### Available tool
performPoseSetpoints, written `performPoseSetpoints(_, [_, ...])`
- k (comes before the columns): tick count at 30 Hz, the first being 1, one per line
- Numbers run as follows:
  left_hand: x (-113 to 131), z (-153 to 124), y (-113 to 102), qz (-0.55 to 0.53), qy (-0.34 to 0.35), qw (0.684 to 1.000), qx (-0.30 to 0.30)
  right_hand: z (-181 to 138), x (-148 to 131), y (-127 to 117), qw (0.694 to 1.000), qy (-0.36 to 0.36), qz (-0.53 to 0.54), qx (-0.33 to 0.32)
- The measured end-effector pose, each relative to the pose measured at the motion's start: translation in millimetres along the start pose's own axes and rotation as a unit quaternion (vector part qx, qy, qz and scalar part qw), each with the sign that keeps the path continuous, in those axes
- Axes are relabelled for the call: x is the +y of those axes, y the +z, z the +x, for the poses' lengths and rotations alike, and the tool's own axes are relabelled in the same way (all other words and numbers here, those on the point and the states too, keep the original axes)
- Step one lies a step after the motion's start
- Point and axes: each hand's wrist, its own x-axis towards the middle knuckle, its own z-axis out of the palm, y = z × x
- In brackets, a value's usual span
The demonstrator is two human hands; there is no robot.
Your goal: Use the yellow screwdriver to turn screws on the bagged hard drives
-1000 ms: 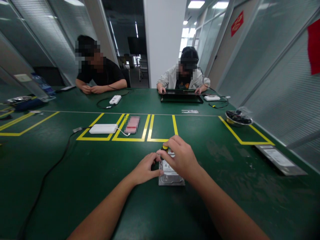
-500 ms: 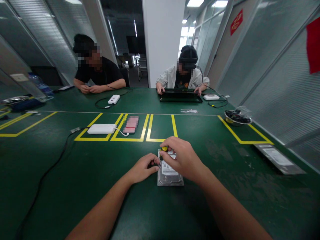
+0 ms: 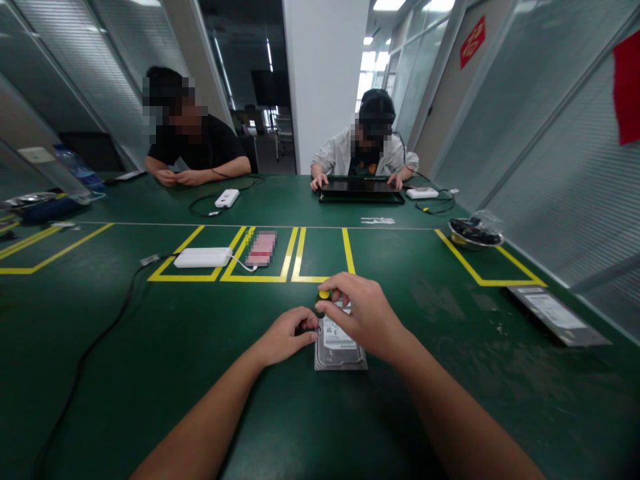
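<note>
A silver hard drive (image 3: 340, 350) with a white label lies flat on the green table (image 3: 200, 373) in front of me. My right hand (image 3: 363, 313) is above its far end, fingers pinched round a small screwdriver with a yellow cap (image 3: 324, 295) that stands upright on the drive. My left hand (image 3: 287, 333) rests on the table at the drive's left edge, fingers curled against its side.
Yellow tape boxes mark the table beyond the drive; a white power bank (image 3: 203, 257) with cable lies in one. Two people sit at the far side, one at a black laptop (image 3: 361, 192). A bowl of parts (image 3: 475, 233) and a flat bag (image 3: 555, 312) lie to the right.
My hands stay at the drive. The right hand's fingers have shifted slightly round the screwdriver, and the yellow cap now sits a little further left and up.
</note>
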Motion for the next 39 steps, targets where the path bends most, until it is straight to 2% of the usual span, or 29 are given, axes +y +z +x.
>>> performPoseSetpoints(11, [3,0,-1,-0.002,-0.008,1.0,0.006,1,2,9,0.999,0.0,-0.021,0.029])
performPoseSetpoints(26, [4,0,-1,0.003,-0.012,1.0,0.001,0,2,7,1.0,-0.017,0.013,0.003])
performPoseSetpoints(32, [4,0,-1,0.004,-0.012,1.0,0.0,1,2,9,0.999,-0.001,0.034,0.027])
performPoseSetpoints(39, [1,0,0,0.004,-0.011,1.0,-0.003,1,4,8,0.998,-0.033,0.052,0.006])
